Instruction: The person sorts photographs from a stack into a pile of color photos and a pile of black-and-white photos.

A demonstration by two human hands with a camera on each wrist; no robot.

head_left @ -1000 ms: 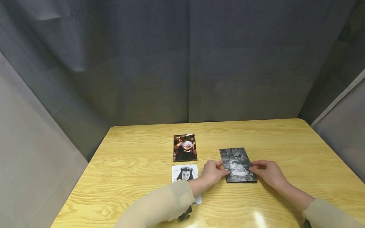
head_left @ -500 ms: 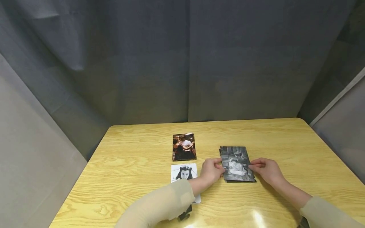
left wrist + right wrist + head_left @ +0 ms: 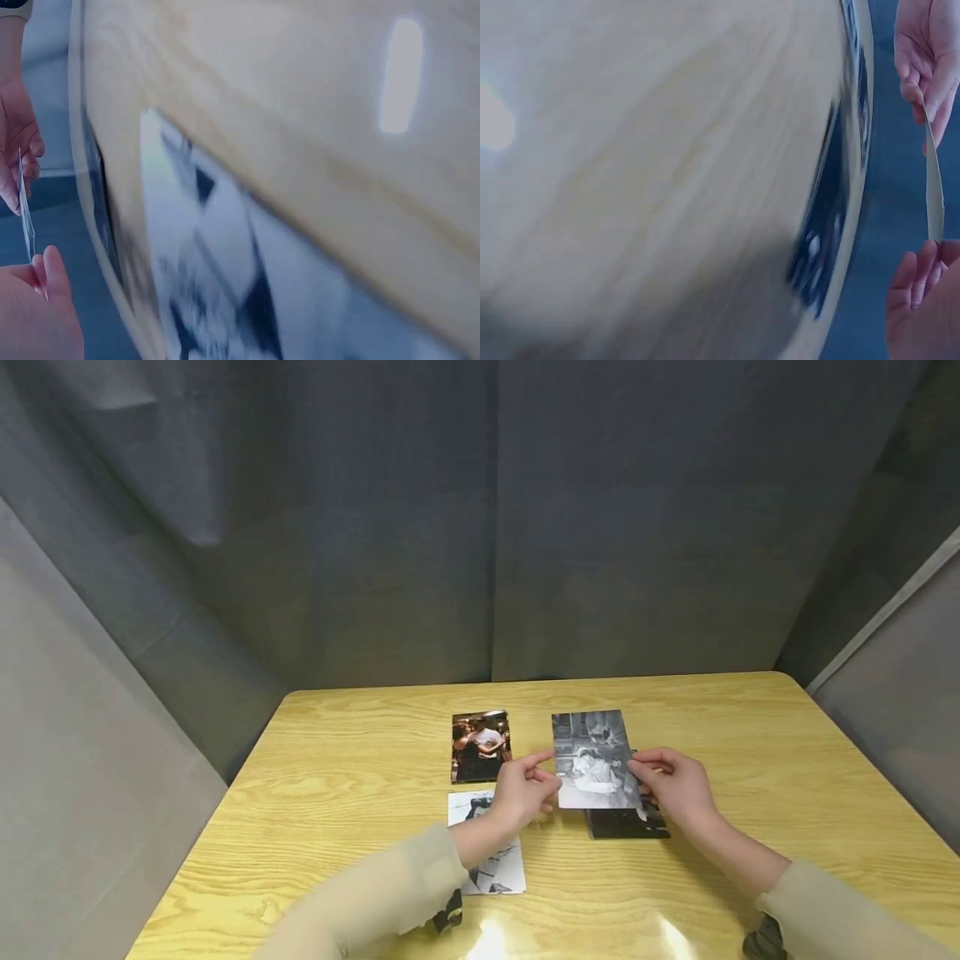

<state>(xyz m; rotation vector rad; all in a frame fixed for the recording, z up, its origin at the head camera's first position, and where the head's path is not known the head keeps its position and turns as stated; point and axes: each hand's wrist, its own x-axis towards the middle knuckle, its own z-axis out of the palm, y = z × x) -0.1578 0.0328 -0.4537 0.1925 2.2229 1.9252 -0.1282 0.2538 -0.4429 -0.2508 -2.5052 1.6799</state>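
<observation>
A black-and-white photo print (image 3: 595,762) is held up off the table between both hands. My left hand (image 3: 517,795) pinches its left edge, and my right hand (image 3: 677,787) grips the right edge between thumb and fingers. Below it, partly covered, a dark pile of prints (image 3: 627,825) lies on the table. Both wrist views catch the raised print (image 3: 934,191) almost edge-on, the left hand (image 3: 43,311) at one end and the right hand (image 3: 926,304) at the other. Under the left forearm sits a white-bordered black-and-white print (image 3: 501,870), partly hidden.
A colour photo pile (image 3: 481,748) of a dancing couple lies behind the white-bordered print. The wooden table (image 3: 337,777) ends at dark grey curtains (image 3: 390,568) along the back. Grey panels (image 3: 67,735) stand at the sides.
Both hands have lifted the top black-and-white print off its pile and carried it leftward and away from the person. The darker prints beneath are now exposed.
</observation>
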